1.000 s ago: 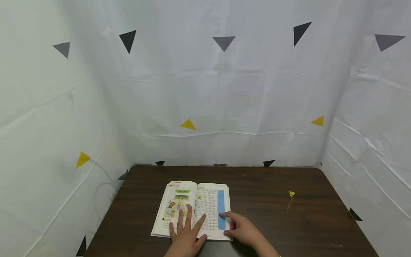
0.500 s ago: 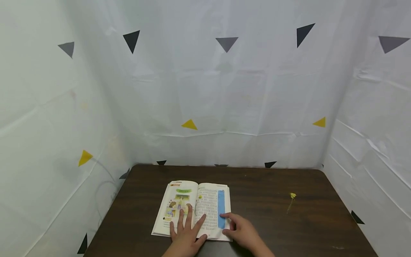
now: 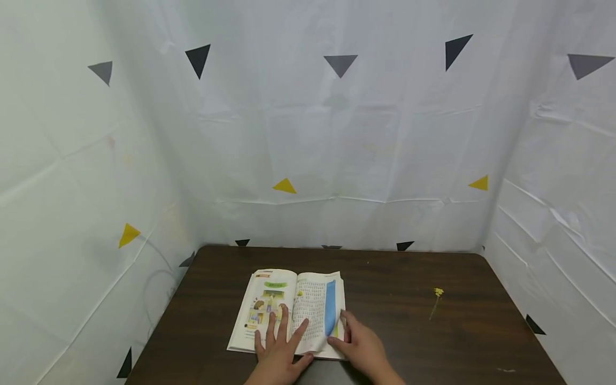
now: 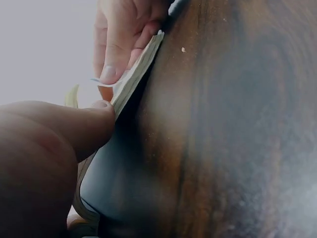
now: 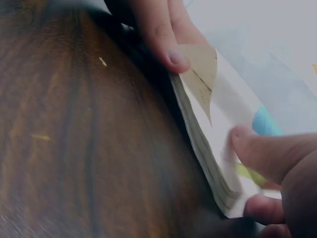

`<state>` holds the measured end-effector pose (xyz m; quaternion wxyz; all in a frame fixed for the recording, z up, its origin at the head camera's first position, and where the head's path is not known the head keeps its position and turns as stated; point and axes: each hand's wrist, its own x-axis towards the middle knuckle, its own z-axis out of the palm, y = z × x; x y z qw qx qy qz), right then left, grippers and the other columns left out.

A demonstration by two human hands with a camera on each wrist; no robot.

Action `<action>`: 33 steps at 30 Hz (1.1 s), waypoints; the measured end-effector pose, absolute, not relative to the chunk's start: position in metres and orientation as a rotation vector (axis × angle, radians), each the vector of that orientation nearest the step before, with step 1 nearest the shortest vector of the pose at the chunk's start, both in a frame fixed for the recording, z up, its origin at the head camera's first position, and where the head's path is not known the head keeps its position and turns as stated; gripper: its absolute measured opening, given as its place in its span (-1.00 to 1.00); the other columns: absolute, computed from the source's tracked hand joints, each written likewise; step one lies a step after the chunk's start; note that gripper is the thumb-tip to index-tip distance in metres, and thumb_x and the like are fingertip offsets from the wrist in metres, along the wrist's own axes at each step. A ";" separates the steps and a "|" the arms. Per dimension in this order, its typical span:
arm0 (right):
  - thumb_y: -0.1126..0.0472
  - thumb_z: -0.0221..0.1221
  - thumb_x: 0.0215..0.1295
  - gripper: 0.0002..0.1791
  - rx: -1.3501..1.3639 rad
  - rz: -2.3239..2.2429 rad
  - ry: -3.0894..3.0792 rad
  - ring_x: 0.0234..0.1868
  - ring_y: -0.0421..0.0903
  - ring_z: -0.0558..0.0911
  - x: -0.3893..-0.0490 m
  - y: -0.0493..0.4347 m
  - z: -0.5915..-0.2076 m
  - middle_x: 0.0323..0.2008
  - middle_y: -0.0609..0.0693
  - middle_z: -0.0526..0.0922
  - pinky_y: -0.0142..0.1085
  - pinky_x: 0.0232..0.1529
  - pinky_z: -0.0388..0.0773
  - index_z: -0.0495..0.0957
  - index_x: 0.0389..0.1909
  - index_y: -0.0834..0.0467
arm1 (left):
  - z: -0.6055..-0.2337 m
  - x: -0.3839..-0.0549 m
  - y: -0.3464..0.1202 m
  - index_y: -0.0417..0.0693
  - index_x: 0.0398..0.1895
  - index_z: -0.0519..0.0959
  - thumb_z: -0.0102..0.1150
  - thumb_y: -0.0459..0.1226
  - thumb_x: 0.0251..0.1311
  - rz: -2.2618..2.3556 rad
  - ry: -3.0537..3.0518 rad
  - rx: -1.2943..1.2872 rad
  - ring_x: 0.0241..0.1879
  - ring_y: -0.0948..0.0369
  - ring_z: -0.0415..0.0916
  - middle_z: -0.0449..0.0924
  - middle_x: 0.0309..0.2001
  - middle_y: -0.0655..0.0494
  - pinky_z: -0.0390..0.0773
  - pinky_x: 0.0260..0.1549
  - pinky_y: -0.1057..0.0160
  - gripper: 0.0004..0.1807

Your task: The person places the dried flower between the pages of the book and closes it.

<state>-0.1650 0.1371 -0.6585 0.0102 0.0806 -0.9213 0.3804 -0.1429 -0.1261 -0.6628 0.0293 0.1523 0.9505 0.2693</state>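
An open book (image 3: 243, 337) lies on the dark wooden table, with colour pictures on its left page and rows of print beside a blue strip on the right. My left hand (image 3: 276, 355) rests across the lower middle of the spread, fingers straight and spread apart. At the lower right corner, my right hand (image 3: 363, 345) pinches a page (image 3: 313, 299) between thumb and fingers; that page curls up off the ones beneath. In the right wrist view, the right thumb (image 5: 262, 148) lies on the lifted paper. The left thumb (image 4: 64, 126) presses near the book's edge in the left wrist view.
A small yellow flower (image 3: 438, 292) on a thin stem lies to the right on the wooden table (image 3: 385, 278). White sheeting (image 3: 337, 149) with black, grey and yellow triangles stands behind the table and along both sides.
My right thumb and fingers have drawn the right page's lower corner up and slightly leftward, so it now bends, showing the page below. The left hand stays in place.
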 end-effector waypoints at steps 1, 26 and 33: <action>-0.33 0.48 0.27 -0.18 0.272 1.172 -2.871 -0.59 -0.34 0.37 -0.165 0.138 -0.659 -0.55 -0.28 0.47 -0.38 -0.54 0.28 0.54 0.46 -0.05 | -0.664 -0.143 -0.126 0.51 0.72 0.22 0.19 0.37 0.42 0.833 2.937 0.471 0.73 -0.45 -0.43 -0.40 0.82 -0.17 -0.27 0.33 -0.83 -0.13; -0.23 0.60 0.13 -0.22 0.448 1.217 -2.912 -0.55 -0.34 0.38 -0.169 0.146 -0.651 -0.54 -0.26 0.48 -0.39 -0.51 0.29 0.65 0.39 -0.15 | -0.663 -0.142 -0.143 0.18 0.49 0.55 0.45 -0.39 0.14 1.134 3.188 0.287 0.68 -0.54 -0.14 0.28 0.67 -0.18 0.07 0.29 -0.59 -0.22; -0.18 0.62 0.13 -0.22 0.452 1.204 -2.903 -0.56 -0.35 0.38 -0.167 0.146 -0.650 -0.53 -0.27 0.48 -0.39 -0.50 0.29 0.65 0.40 -0.16 | -0.659 -0.145 -0.155 0.00 0.51 0.48 0.45 -0.48 0.11 1.252 3.349 0.035 0.54 -0.31 0.27 0.47 0.52 -0.17 0.25 0.17 -0.42 -0.18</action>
